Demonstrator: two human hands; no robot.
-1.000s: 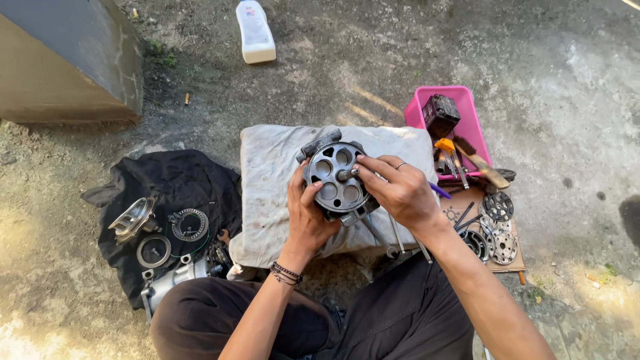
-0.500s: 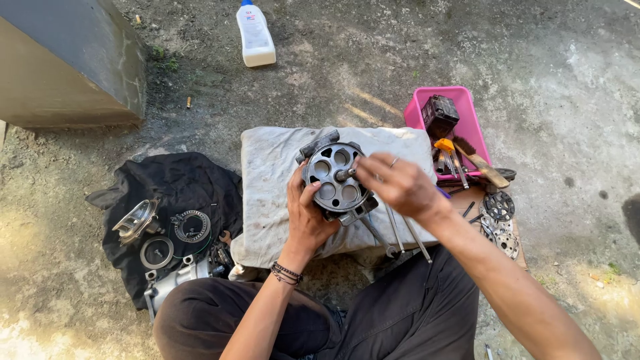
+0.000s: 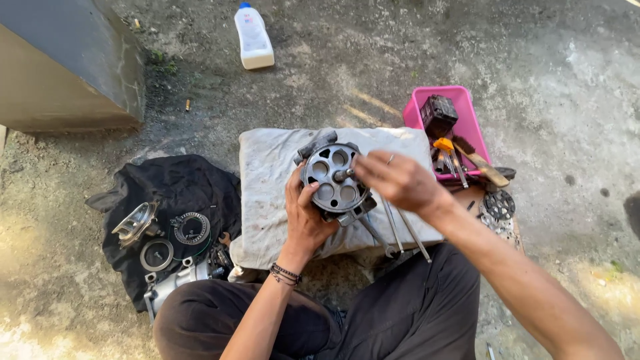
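A round grey metal engine part [image 3: 333,179] with several round holes and a short centre shaft stands on a dirty white cloth pad [image 3: 270,173]. My left hand [image 3: 303,217] grips its lower left side and holds it steady. My right hand [image 3: 393,180] reaches in from the right, fingertips pinching at the centre shaft. Long thin metal bolts [image 3: 400,230] lie on the pad just under my right wrist.
A pink tray [image 3: 460,117] with a black block and tools sits to the right, round perforated discs [image 3: 499,203] beside it. A black cloth [image 3: 180,187] at left carries rings and metal housings. A white bottle [image 3: 252,37] lies at the back, a dark box [image 3: 67,60] far left.
My right hand has shifted slightly right and its fingers have closed in on the centre shaft. The left hand and the part stay in place.
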